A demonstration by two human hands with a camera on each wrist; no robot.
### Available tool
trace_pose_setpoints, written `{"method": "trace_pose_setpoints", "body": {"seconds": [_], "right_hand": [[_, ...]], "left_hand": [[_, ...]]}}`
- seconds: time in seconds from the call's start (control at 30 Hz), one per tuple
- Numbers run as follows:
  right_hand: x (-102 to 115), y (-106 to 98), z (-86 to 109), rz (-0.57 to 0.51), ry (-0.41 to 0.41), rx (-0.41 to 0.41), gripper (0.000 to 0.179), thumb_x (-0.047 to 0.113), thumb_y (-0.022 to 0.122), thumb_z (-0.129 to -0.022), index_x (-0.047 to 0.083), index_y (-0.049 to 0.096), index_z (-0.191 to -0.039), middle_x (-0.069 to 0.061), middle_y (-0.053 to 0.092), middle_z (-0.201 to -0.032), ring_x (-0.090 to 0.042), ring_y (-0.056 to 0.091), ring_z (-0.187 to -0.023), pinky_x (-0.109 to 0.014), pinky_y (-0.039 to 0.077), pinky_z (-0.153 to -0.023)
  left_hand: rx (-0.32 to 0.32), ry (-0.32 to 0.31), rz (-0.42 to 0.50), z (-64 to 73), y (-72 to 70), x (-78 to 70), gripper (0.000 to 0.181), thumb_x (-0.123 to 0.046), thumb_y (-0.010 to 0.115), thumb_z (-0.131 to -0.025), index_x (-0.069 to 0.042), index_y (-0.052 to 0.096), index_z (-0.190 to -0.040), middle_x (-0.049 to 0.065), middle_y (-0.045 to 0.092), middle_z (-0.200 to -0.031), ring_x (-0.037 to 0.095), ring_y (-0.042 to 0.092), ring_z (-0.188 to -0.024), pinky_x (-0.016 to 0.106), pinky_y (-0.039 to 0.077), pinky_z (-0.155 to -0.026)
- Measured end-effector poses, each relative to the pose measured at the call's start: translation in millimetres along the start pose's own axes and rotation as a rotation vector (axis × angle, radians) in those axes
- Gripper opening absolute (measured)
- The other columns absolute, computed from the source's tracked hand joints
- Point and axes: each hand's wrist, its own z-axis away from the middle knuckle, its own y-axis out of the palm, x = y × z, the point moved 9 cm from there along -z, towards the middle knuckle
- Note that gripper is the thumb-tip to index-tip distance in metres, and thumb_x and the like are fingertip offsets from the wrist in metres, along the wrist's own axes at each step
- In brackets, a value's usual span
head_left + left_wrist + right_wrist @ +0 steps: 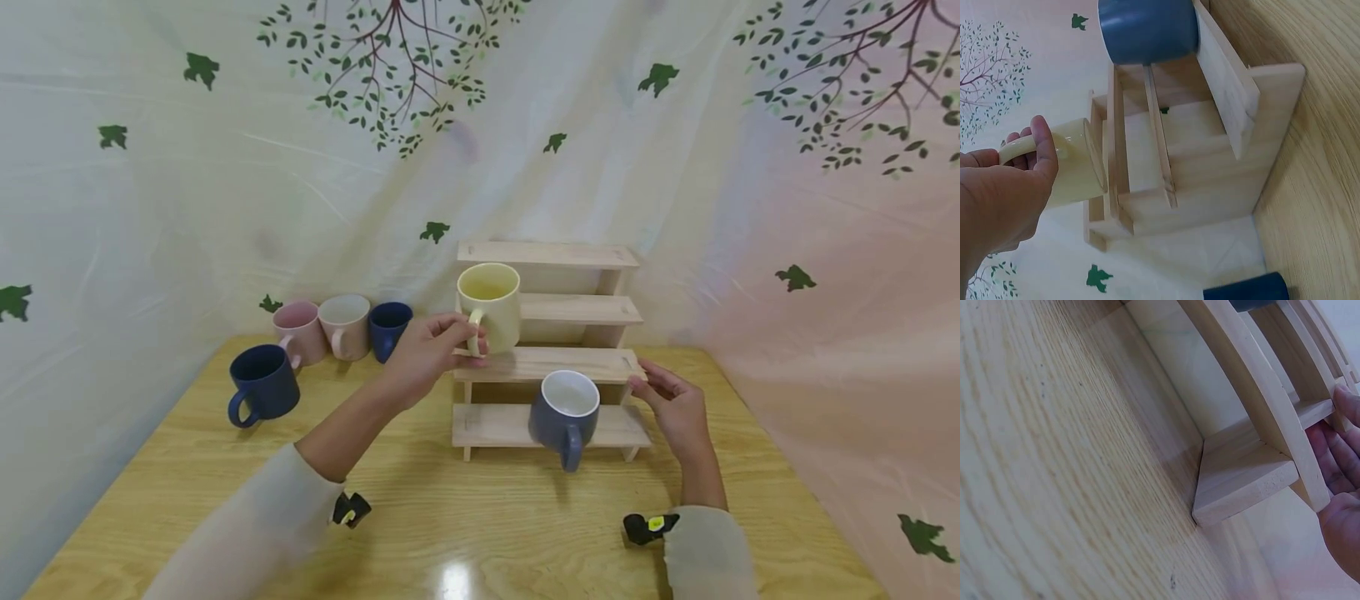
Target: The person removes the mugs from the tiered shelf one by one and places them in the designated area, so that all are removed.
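Observation:
My left hand (422,360) grips a pale yellow mug (504,312) by its handle, thumb and fingers pinching it. The mug is upright in front of the upper tiers of a stepped wooden shelf (581,362). In the left wrist view, the base of the yellow mug (1075,165) is close to a tier's edge. My right hand (675,408) holds the right end of the second tier from the bottom, with its fingers (1335,453) beside the wooden upright. On the lowest tier sits a grey-blue mug (557,425), white inside, handle toward me.
At the left of the wooden table (450,525) stand a dark navy mug (272,385), a pink mug (303,337), a whitish mug (351,321) and a blue mug (386,325). A leaf-printed curtain (337,208) hangs behind the shelf and along the right side.

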Motion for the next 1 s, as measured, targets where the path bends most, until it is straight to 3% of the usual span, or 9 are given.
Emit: {"method": "trace_pose_setpoints", "body": {"seconds": [0.23,0.57,0.87,1.0], "right_hand": [[0,-1,-0.6,0.016,0.002,0.001,0.058,0.034,0.076,-0.093,0.007,0.060,-0.142,0.016,0.070,-0.103,-0.001,0.071,-0.088,-0.010,0.054,-0.083],[0,0,0.1,-0.009,-0.003,-0.003,0.058,0.032,0.076,-0.093,0.004,0.060,-0.141,0.017,0.071,-0.101,-0.002,0.072,-0.088,-0.011,0.054,-0.083],[0,0,-0.3,-0.003,-0.010,0.002,0.057,0.032,0.075,-0.094,0.005,0.060,-0.142,0.016,0.071,-0.101,-0.001,0.071,-0.088,-0.011,0.054,-0.083],[-1,0,-0.8,-0.003,-0.010,0.007,0.058,0.033,0.075,-0.094,0.005,0.060,-0.142,0.015,0.070,-0.101,-0.001,0.071,-0.088,-0.011,0.054,-0.083]], "left_hand": [[-0.039,0.028,-0.003,14.2,-25.5,-7.1,0.027,-0.008,0.054,-0.106,0.018,0.061,-0.109,0.016,0.065,-0.093,0.025,0.066,-0.094,0.045,0.060,-0.090],[-0.088,-0.024,-0.055,36.0,-69.2,-9.2,0.030,-0.015,0.051,-0.108,0.014,0.059,-0.113,0.015,0.063,-0.098,0.032,0.065,-0.103,0.040,0.060,-0.092],[-0.143,-0.051,-0.129,52.4,-113.6,-0.4,0.032,-0.015,0.050,-0.108,0.016,0.057,-0.113,0.018,0.062,-0.102,0.029,0.067,-0.105,0.041,0.059,-0.093],[-0.127,-0.037,-0.135,58.4,-129.2,6.5,0.035,-0.016,0.051,-0.109,0.019,0.056,-0.106,0.019,0.058,-0.109,0.027,0.066,-0.103,0.042,0.059,-0.092]]}}
